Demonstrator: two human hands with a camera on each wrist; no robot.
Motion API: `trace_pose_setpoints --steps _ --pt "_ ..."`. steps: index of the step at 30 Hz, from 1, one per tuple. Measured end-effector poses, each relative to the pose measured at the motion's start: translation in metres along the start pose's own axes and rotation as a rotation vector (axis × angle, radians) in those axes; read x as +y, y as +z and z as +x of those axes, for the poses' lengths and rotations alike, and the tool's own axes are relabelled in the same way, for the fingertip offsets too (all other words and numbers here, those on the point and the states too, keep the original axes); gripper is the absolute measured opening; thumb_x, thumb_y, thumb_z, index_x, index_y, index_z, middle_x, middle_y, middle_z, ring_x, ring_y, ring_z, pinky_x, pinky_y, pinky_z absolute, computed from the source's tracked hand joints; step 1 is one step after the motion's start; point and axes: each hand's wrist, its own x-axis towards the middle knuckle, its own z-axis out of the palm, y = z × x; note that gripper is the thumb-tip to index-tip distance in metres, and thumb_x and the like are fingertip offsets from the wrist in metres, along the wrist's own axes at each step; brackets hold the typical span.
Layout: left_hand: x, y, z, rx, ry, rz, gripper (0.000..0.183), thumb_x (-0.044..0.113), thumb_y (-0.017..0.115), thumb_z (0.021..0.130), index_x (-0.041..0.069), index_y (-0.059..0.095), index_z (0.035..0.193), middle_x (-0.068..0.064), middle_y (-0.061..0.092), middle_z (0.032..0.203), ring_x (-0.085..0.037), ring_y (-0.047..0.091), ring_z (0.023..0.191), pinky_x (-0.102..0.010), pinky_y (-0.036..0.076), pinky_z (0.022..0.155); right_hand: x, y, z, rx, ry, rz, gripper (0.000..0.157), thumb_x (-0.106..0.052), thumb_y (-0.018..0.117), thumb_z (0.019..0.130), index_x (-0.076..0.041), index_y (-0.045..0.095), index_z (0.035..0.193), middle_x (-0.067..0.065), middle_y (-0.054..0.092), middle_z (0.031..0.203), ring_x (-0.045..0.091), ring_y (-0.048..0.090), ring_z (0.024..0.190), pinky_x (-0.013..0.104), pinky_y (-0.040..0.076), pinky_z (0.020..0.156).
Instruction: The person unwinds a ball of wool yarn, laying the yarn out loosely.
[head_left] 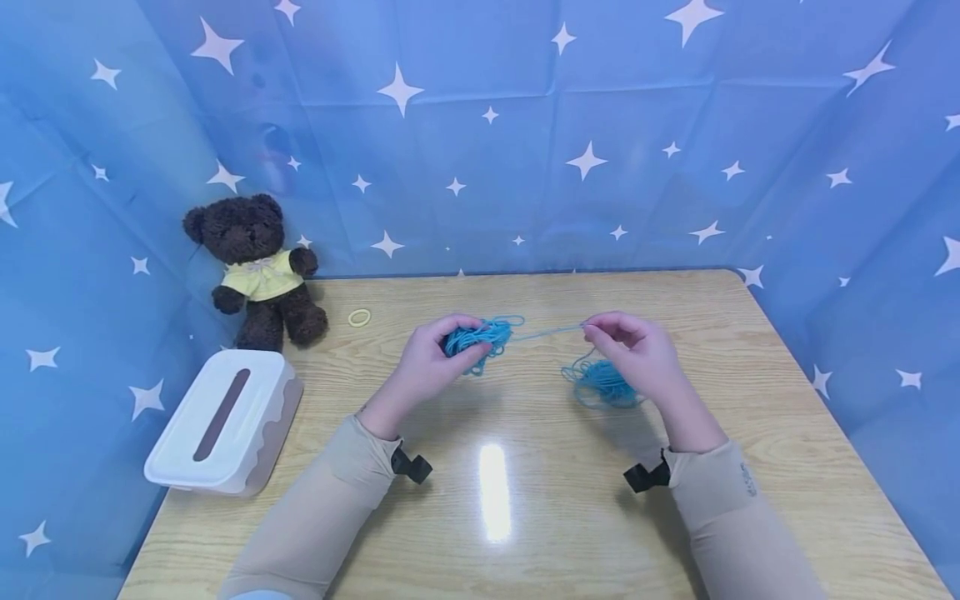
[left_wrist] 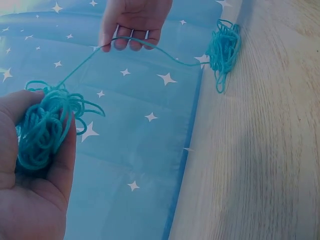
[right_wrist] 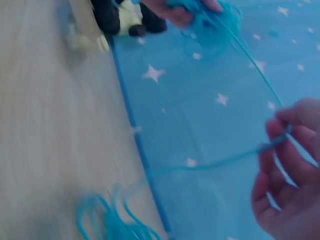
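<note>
Yarn bundle (head_left: pixel 478 337) clutched, strand (head_left: pixel 551 332) pinched

Left hand (head_left: pixel 429 360) grips the bundle near the head view's centre; right hand (head_left: pixel 639 354), at its three o'clock, pinches the strand. Second pile (head_left: pixel 602 383), four o'clock, blurs in the right-wrist view. Slotted box (head_left: pixel 251 402), between eight and nine o'clock: contents hidden.

Two bundles of blue yarn (head_left: pixel 476 335) (head_left: pixel 603 383), two sleeves (head_left: pixel 322 500) (head_left: pixel 738 521), one teddy bear (head_left: pixel 258 271), one yellow ring (head_left: pixel 350 318), one white box (head_left: pixel 243 417) and one tabletop (head_left: pixel 570 517) show.

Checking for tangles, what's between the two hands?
One blue strand runs from the bundle in the left hand to the right hand (head view).
</note>
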Motion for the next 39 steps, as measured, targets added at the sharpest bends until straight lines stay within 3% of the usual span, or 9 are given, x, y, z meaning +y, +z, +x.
trace_pose_setpoints --steps 9,23,26,31,39 --pt "0.001 -0.001 0.0 0.005 -0.009 0.008 0.024 0.016 0.081 0.1 0.011 0.078 0.123 -0.013 0.08 0.121 -0.02 0.075 0.102 -0.026 0.063 0.084 0.016 -0.041 0.001 -0.176 0.108 -0.183 0.032 -0.037 0.07 0.11 -0.011 0.08 0.126 0.011 0.081 0.119 -0.002 0.071 0.099 0.017 0.058 0.085" --pt "-0.001 -0.001 0.001 0.017 -0.046 0.007 0.024 0.017 0.082 0.1 0.012 0.078 0.124 -0.012 0.08 0.124 -0.022 0.075 0.101 -0.027 0.064 0.08 0.046 -0.088 -0.004 -0.173 0.212 -0.327 0.041 -0.046 0.068 0.11 -0.015 0.078 0.134 0.013 0.078 0.133 -0.014 0.062 0.1 0.012 0.051 0.085" --pt "0.0 -0.001 0.001 0.024 -0.06 0.018 0.025 0.019 0.082 0.1 0.014 0.078 0.124 -0.011 0.08 0.125 -0.022 0.075 0.1 -0.027 0.064 0.078 0.054 -0.095 -0.004 -0.175 0.253 -0.356 0.047 -0.051 0.065 0.11 -0.014 0.076 0.137 0.015 0.076 0.138 0.0 0.068 0.111 0.021 0.055 0.091" --pt "0.0 -0.001 0.001 0.029 -0.056 0.029 0.025 0.018 0.082 0.1 0.013 0.078 0.124 -0.012 0.08 0.125 -0.022 0.076 0.102 -0.027 0.064 0.08 0.062 -0.104 -0.004 -0.208 0.341 -0.426 0.057 -0.057 0.058 0.111 -0.011 0.071 0.142 0.024 0.068 0.148 0.044 0.066 0.131 0.059 0.057 0.102" --pt "0.0 -0.002 0.001 0.036 -0.058 0.037 0.026 0.019 0.082 0.1 0.013 0.078 0.125 -0.011 0.079 0.128 -0.023 0.075 0.107 -0.027 0.063 0.085 0.074 -0.118 -0.008 -0.244 0.484 -0.51 0.058 -0.056 0.058 0.111 -0.01 0.069 0.145 0.03 0.06 0.154 0.056 0.054 0.139 0.073 0.048 0.107"
